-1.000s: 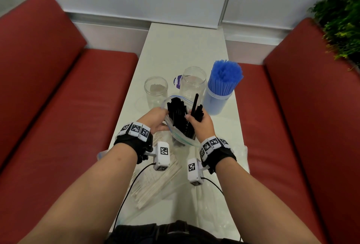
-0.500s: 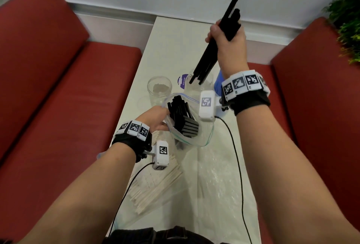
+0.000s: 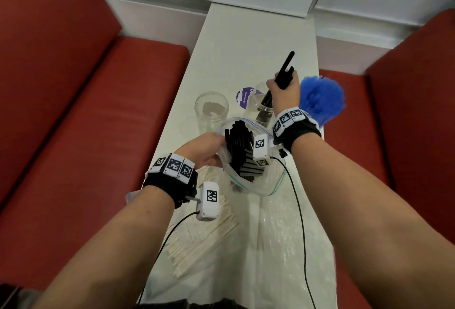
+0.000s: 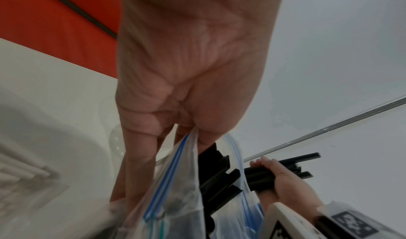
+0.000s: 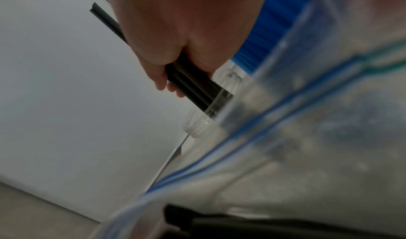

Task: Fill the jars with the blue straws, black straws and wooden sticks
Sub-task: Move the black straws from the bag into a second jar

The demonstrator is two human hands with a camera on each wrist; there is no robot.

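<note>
Right hand (image 3: pixel 283 95) is wrapped around a bundle of black straws (image 3: pixel 284 74), fingers and thumb curled round it. Bundle tilted, lower ends down inside the middle jar (image 3: pixel 261 109), upper ends sticking out above the fist; one straw pokes higher than the rest. Right wrist view confirms: straws pass the threaded glass rim into the jar.

Left hand (image 3: pixel 204 148) pinches the rim of a clear zip bag (image 3: pixel 251 185), thumb and fingers on the plastic near the blue zip strip, holding the mouth open. More black straws stand in the bag (image 3: pixel 240 151), ends at the opening. Bag sits just in front of the jars, near the table's middle.

Left jar (image 3: pixel 211 109) stands open beside the middle one, apart from it, nothing in it that can be made out. Right of the middle jar, a third jar packed with blue straws (image 3: pixel 321 98), tops fanned out, partly behind the right wrist.

Wooden sticks (image 3: pixel 204 237) lie in a flat pile in clear plastic on the white table (image 3: pixel 246 45), under the left wrist, closer to the person. Crumpled clear plastic (image 3: pixel 278 247) lies to the right of them. A round purple-and-white label (image 3: pixel 243 98) lies flat between the left and middle jars. Red bench seats (image 3: pixel 86 111) on both sides of the table.
</note>
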